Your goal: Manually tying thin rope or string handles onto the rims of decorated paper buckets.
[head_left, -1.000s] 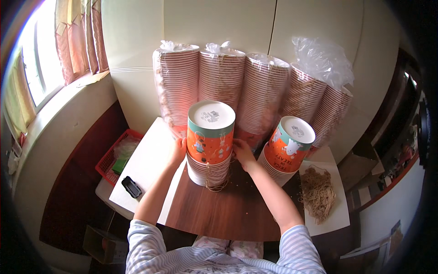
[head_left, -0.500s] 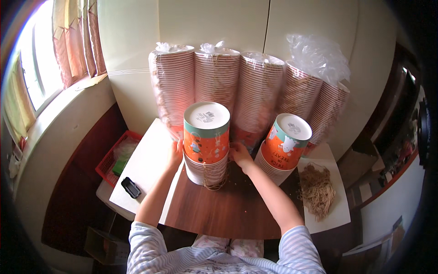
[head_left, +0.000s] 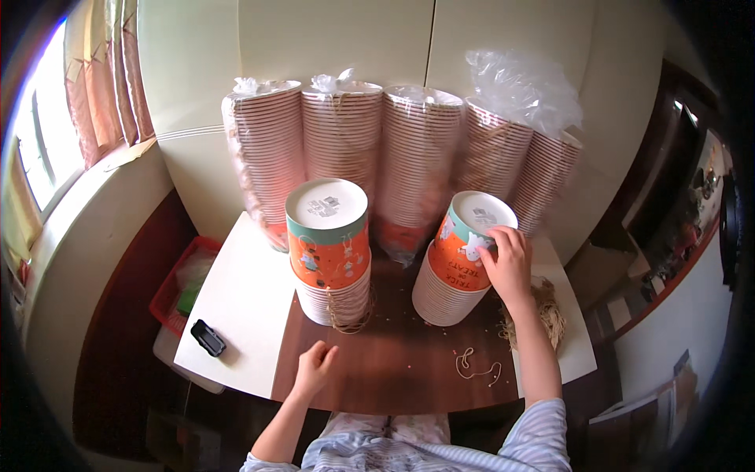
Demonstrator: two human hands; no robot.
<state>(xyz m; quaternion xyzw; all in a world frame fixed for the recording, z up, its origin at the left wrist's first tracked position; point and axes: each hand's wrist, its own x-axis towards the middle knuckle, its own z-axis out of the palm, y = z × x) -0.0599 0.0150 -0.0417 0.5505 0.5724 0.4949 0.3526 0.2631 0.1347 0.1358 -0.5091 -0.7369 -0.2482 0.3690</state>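
At the upper left of the frame, a bright window (head_left: 41,130) stands beside gathered pinkish-beige curtains (head_left: 101,82), above a pale sill (head_left: 98,182). Below the sill, a dark red panel (head_left: 130,315) runs down the left side. Just right of it, at the middle left, a red plastic basket (head_left: 163,303) holds something green (head_left: 187,300) and some clear plastic. A small black open case (head_left: 208,338) lies on the white tabletop (head_left: 244,315) nearby. A pale wall (head_left: 330,39) with a dark vertical seam fills the top centre. At the far right edge sits a black rounded object, perhaps a bag (head_left: 731,232).
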